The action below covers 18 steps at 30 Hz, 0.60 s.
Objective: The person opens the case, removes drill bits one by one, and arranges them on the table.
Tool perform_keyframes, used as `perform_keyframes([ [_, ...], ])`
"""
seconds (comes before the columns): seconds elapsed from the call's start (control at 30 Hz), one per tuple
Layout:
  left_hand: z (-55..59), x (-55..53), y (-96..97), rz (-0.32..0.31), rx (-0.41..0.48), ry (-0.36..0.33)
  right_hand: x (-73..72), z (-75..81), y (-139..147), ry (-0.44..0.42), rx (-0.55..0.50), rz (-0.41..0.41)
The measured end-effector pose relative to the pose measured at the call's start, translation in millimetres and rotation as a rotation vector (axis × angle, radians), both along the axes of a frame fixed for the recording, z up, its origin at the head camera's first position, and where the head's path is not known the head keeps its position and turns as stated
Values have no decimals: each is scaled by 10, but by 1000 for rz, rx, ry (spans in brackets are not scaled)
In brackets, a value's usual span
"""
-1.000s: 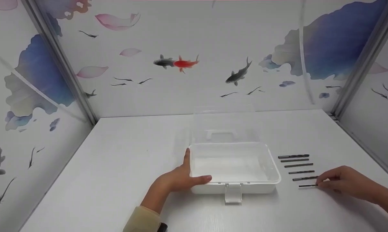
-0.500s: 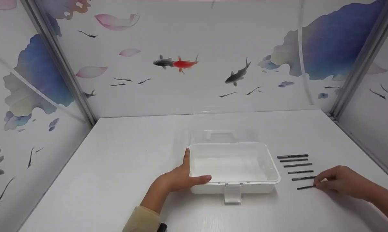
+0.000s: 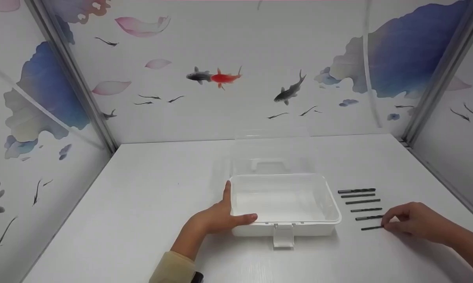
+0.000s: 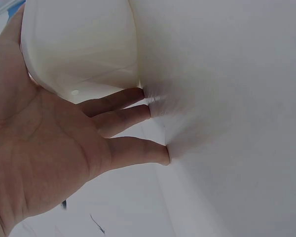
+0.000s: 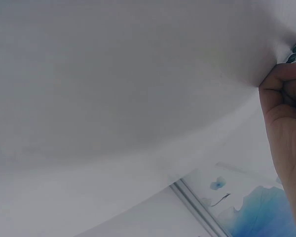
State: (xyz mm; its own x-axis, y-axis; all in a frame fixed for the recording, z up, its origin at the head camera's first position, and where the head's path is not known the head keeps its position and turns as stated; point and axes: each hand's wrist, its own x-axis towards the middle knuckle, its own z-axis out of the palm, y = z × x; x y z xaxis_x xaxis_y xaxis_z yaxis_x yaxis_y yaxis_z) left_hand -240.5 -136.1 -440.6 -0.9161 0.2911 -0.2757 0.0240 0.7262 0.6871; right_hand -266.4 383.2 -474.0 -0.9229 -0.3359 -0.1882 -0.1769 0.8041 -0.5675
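A white plastic storage box (image 3: 311, 229) stands on the table with its lid raised, and nothing shows inside. My left hand (image 3: 215, 218) rests at its front left corner, thumb along the front rim and index finger along the left side. In the left wrist view the other fingers (image 4: 130, 150) are straight, tips down at the table. To the right of the box, my right hand (image 3: 419, 222) pinches the right end of a thin dark drill bit (image 3: 371, 228), the nearest of a column. Just behind it lies a thicker drill bit (image 3: 368, 218), close to the fingertips.
Several more dark drill bits (image 3: 363, 201) lie roughly parallel behind those two. The clear lid (image 3: 274, 149) leans back behind the box, and a white latch (image 3: 283, 237) hangs open at its front. Panels with painted fish (image 3: 226, 78) enclose the white table (image 3: 154, 177).
My right hand has shifted slightly left, moving the thin drill bit a little left and nearer the front, with a slight turn. The left hand and the box keep their place.
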Motion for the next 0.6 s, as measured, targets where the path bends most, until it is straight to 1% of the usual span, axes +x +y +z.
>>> perform_keyframes([
  [0.27,2,3,-5,7,3,6,0,17,27,5,-22,36],
  [0.5,9,14,-4,7,-14,-6,-32,43,55,-71,-58,20],
  [0.6,-1,1,0,10,-10,-1,-46,71,59,-86,-63,23],
])
